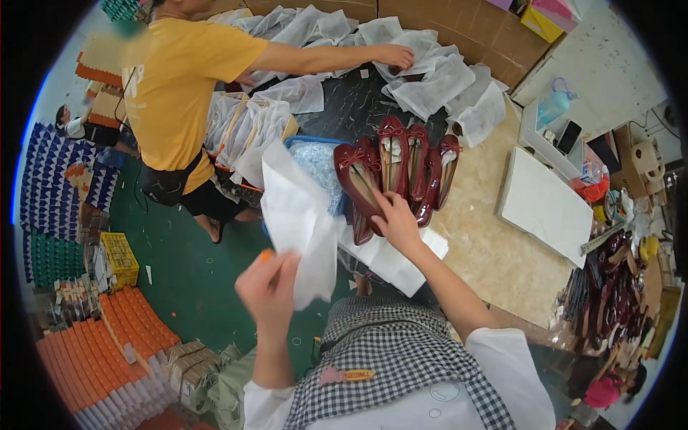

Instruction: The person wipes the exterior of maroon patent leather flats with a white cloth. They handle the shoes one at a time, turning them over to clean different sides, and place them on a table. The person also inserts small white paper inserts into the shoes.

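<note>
My left hand (pixel 269 287), smeared by motion, has its fingers closed at the edge of a thin white fabric bag (pixel 297 222) that hangs spread out. Something orange shows at a fingertip. My right hand (pixel 398 226) grips the side of a glossy dark red flat shoe (pixel 352 175) with a bow on its toe. More dark red flats (pixel 390 147) stand in a cluster just beyond it, some with stuffing inside. Beneath my right wrist lie white sheets or bags (pixel 401 269) at the table edge.
A blue basket (pixel 315 140) of clear crumpled plastic stands left of the shoes. Across the table, a person in a yellow shirt (pixel 179 79) reaches over white bags (pixel 430 86). A white board (pixel 545 204) and tray (pixel 548 147) lie right. Orange boxes (pixel 100 351) fill the lower left.
</note>
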Demonstrator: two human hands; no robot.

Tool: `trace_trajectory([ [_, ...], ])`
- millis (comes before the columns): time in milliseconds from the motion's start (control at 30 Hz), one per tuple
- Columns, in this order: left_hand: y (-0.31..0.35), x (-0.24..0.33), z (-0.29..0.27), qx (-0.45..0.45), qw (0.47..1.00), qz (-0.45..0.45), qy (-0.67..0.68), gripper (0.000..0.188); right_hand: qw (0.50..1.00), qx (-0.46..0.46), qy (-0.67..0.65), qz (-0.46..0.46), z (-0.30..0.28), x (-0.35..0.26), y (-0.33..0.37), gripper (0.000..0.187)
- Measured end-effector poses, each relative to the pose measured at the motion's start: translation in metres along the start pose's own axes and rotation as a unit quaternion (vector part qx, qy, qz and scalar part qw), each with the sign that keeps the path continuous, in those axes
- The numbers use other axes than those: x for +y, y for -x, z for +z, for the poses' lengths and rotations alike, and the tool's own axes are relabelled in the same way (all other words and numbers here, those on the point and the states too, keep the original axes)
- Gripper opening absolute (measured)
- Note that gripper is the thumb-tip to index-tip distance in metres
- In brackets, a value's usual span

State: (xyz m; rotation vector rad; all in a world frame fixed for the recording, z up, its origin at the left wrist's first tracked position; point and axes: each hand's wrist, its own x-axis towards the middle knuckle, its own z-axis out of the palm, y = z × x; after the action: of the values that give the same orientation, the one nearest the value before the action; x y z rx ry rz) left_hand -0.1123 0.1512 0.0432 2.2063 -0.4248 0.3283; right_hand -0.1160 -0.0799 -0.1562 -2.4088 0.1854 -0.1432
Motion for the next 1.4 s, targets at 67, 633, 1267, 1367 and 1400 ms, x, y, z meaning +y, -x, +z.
trace_trajectory([
  [67,-0.011,-0.029,0.027,-0.016,0.998,-0.050,0.018,0.010,0.991,0.084,-0.096,-0.029,-0.012,0.019,0.001,0.049],
  [633,-0.004,-0.042,0.041,0.107,0.988,-0.060,0.092,0.011,0.791,0.013,-0.612,0.019,-0.037,-0.111,-0.087,0.033],
  [1267,-0.011,-0.036,0.064,-0.094,0.932,-0.244,0.252,0.013,0.988,0.124,0.027,0.086,-0.001,0.036,-0.036,0.062],
  [1367,-0.011,-0.065,0.077,-0.087,0.957,-0.223,0.166,0.016,0.895,-0.043,-0.415,0.155,-0.115,0.013,0.008,0.056],
  [1400,-0.011,-0.069,0.074,-0.077,0.962,-0.221,0.143,0.017,0.935,-0.068,-0.340,0.069,-0.138,0.008,0.030,0.054],
])
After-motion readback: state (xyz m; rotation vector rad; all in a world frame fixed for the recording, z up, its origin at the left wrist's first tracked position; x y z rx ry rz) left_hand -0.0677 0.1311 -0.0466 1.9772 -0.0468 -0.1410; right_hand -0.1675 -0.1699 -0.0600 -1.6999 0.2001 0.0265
